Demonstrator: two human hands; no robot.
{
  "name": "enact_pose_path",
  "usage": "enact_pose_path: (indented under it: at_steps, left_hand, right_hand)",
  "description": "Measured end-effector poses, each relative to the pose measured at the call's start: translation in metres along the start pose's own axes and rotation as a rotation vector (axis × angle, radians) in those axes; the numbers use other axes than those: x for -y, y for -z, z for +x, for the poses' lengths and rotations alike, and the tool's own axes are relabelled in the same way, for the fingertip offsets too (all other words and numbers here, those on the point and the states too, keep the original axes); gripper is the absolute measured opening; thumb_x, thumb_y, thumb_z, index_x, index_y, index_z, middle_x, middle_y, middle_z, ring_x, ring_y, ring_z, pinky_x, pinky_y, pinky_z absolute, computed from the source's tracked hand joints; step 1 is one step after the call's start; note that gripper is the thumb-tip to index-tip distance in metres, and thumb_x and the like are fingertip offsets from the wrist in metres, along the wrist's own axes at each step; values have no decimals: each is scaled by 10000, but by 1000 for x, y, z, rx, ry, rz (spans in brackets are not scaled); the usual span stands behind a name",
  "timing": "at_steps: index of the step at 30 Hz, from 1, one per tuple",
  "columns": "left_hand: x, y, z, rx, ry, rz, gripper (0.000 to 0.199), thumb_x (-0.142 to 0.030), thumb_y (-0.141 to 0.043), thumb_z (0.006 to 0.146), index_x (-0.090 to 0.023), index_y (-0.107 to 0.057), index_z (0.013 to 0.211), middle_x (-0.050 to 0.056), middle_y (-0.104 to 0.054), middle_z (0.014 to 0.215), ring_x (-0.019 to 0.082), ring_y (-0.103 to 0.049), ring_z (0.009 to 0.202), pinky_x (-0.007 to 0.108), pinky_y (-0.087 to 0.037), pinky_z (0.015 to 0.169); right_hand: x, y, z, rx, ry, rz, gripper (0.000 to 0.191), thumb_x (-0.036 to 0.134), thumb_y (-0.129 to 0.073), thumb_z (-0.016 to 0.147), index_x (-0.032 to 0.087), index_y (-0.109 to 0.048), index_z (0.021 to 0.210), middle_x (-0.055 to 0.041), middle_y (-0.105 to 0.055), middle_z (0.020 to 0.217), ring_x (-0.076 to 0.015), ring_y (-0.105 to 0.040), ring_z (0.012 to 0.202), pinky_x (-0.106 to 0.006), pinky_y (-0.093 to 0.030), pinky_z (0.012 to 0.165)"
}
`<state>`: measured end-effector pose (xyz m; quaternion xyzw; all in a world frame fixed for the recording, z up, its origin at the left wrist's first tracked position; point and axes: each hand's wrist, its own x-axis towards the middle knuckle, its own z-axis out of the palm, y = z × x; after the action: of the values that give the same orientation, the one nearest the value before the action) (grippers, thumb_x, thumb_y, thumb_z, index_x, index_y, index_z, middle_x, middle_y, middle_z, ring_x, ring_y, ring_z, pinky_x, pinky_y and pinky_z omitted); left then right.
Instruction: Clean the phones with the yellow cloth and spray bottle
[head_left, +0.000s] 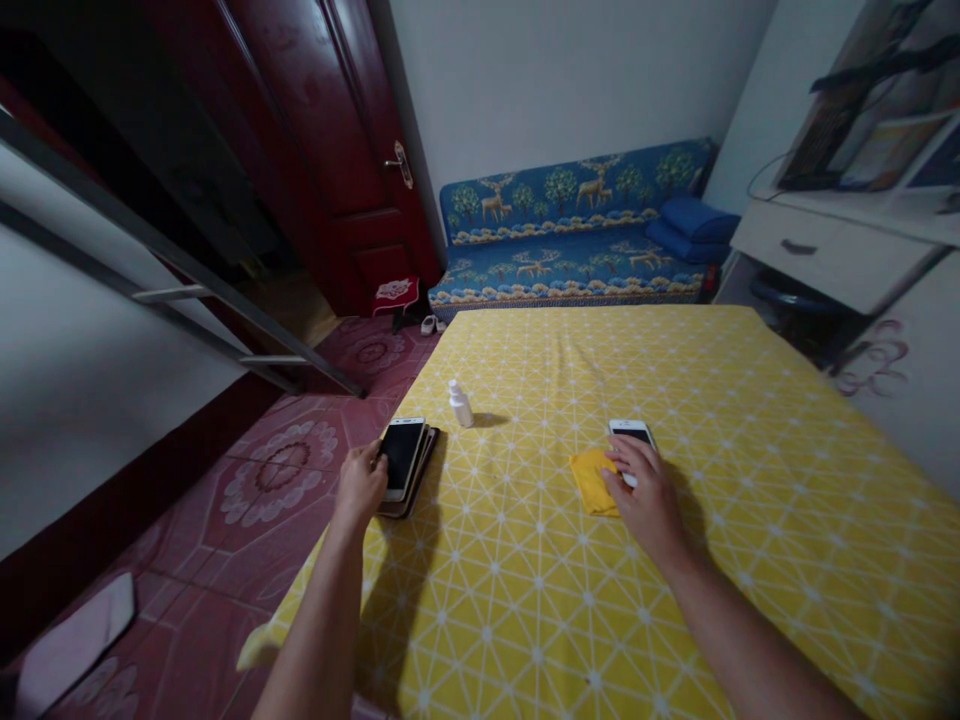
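Observation:
At the table's left edge my left hand [363,482] has its fingers closed on the side of a white-framed smartphone [403,455] with a dark screen. That phone rests on a stack with at least one darker device [427,462] under it. Over to the right, my right hand [642,490] reaches across a white smartphone [631,430] lying on the table and covers part of it. Its fingertips are bent together at the right edge of a folded yellow cloth [592,482]; the exact contact is partly hidden. A small white pump bottle [461,404] stands upright between the hands, nearer the left.
A yellow patterned tablecloth [525,560] covers the table. Behind it stands a blue sofa [555,270] with deer designs. A white desk [825,250] is at the right. Leftward are a ladder [247,320], a red door [322,120] and a small red stool [396,292].

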<state>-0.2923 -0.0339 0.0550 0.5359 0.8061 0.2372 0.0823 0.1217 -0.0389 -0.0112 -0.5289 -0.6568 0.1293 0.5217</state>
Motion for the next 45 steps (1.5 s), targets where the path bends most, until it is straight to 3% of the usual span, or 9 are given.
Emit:
enact_pose_path:
  at_steps: [7, 14, 20, 27, 31, 34, 38, 41, 45]
  left_hand:
    - [-26, 6, -23, 155, -35, 138, 994, -638, -626, 752, -205, -233, 1556, 216, -550, 1342, 378, -607, 1170, 445, -488, 928]
    - [-37, 10, -28, 169, 11, 262, 919, -530, -576, 811, -236, -157, 1575, 218, -562, 1326, 396, -631, 1130, 449, -500, 852]
    - [-34, 9, -27, 151, 10, 249, 926, -576, -591, 804, -243, -189, 1569, 220, -571, 1335, 407, -630, 1126, 444, -501, 831]
    - [-38, 10, -33, -1, -47, 258, 963, -620, -667, 752, -203, -292, 1535, 222, -489, 1417, 411, -468, 1312, 502, -414, 1020]
    - [-73, -2, -49, -199, -188, -27, 632, -488, -590, 855, -196, -501, 1409, 165, -486, 1441, 341, -430, 1357, 470, -344, 1128]
    - [-117, -38, -66, 81, -361, -514, 521, -454, -653, 830, -213, -617, 1291, 143, -622, 1287, 303, -589, 1189, 434, -492, 995]
    - [-185, -103, -88, 611, -230, -956, 684, -405, -807, 719, -160, -597, 1322, 183, -699, 1139, 277, -691, 976, 434, -560, 865]
    - [-227, -133, -97, 806, -64, -1005, 766, -329, -826, 713, -133, -526, 1390, 178, -728, 1086, 266, -713, 930, 429, -548, 890]
    - [-262, -143, -96, 812, 58, -838, 724, -289, -702, 829, -67, -419, 1457, 179, -742, 1034, 237, -723, 855, 351, -567, 793]
  right_hand:
    - [7, 6, 1, -10, 62, -90, 313, 233, -503, 917, 247, -631, 1203, -108, -609, 1229, -250, -655, 1048, -435, -593, 855]
    - [24, 9, 0, 173, 170, -418, 202, 252, -588, 851, 259, -712, 1010, -72, -710, 1052, -289, -654, 959, -499, -560, 845]
    - [31, 9, -10, 309, 172, -290, 193, 270, -552, 905, 298, -718, 1000, -31, -704, 993, -207, -674, 887, -360, -575, 766]
    - [6, 33, 7, -225, -1, -298, 296, 389, -541, 913, 215, -676, 1113, -133, -666, 1099, -292, -637, 1029, -468, -532, 903]
    - [-21, 44, 11, -225, -127, -427, 419, 434, -535, 882, 174, -614, 1201, -166, -664, 1078, -309, -630, 966, -491, -527, 854]
    - [-28, 46, 10, -150, -203, -465, 443, 417, -540, 867, 171, -583, 1233, -140, -695, 990, -279, -646, 835, -442, -533, 753]
    - [-25, 42, 7, -98, -246, -441, 427, 362, -533, 866, 206, -558, 1263, -92, -720, 922, -249, -662, 768, -387, -521, 677]
    - [-25, 40, 5, -104, -253, -386, 430, 339, -521, 871, 213, -547, 1282, -93, -728, 941, -244, -677, 776, -377, -526, 667]
    - [-29, 38, 3, -139, -254, -332, 419, 334, -531, 859, 209, -569, 1257, -102, -735, 945, -242, -689, 773, -377, -541, 672]
